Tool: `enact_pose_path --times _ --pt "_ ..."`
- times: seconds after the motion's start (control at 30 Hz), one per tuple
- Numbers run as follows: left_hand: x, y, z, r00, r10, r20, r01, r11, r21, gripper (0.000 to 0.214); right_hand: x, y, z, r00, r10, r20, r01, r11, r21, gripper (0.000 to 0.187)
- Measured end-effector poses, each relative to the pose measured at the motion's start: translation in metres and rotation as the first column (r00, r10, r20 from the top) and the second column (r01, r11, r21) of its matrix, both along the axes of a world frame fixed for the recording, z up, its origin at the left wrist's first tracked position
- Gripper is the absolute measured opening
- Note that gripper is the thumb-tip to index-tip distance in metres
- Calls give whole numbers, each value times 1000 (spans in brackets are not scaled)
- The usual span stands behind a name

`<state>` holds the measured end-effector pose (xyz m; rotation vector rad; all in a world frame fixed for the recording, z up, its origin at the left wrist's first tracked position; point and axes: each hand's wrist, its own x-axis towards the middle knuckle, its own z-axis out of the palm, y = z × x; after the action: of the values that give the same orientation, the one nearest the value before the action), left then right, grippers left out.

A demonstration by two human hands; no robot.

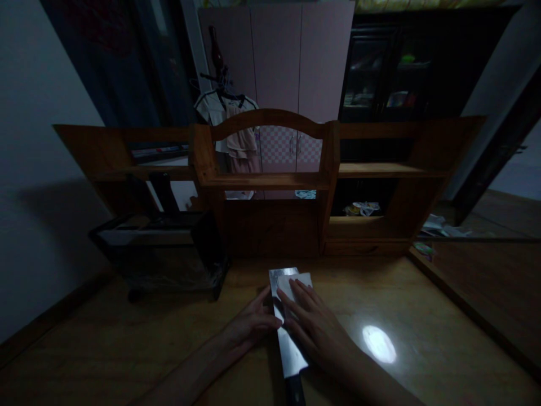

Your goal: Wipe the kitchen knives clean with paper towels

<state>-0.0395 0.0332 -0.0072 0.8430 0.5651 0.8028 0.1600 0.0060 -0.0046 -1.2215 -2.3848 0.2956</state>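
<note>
A cleaver with a broad shiny blade and a black handle lies over the wooden table, its handle pointing toward me. My left hand grips the left edge of the blade, thumb on the upper face and the other fingers partly hidden at its side. My right hand presses a folded white tissue against the upper part of the blade. The fingers of that hand are extended over the tissue and cover much of it.
A dark knife block with black handles standing in it is at the left of the table. Behind, a wooden shelf unit spans the table's back. A bright light reflection falls on the tabletop at right.
</note>
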Motion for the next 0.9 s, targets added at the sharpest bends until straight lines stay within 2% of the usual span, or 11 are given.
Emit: enact_pose_path --times 0.17,0.33,0.57,0.67,0.77,0.9 --pt "-1 0 -2 1000 -8 2 8 1000 -18 84 -1 -1 0 994 43 -101 -46 998 -30 59" --pt "-1 3 -8 1000 -16 6 16 1000 -26 89 1 -3 -8 986 -44 -158 31 996 -85 66" --pt "-1 2 -6 1000 -20 6 20 1000 -6 84 3 -2 0 997 16 -81 -25 993 -114 66" --pt "0 2 -6 1000 1 18 -1 1000 10 74 1 -5 5 996 43 -75 -50 995 -91 60" --pt "1 1 -6 999 28 30 -27 1000 -6 68 -2 -9 6 997 20 -77 -25 998 -60 60" --pt "2 1 -4 999 33 41 -33 999 -14 70 1 -6 7 981 -90 -171 91 996 -2 79"
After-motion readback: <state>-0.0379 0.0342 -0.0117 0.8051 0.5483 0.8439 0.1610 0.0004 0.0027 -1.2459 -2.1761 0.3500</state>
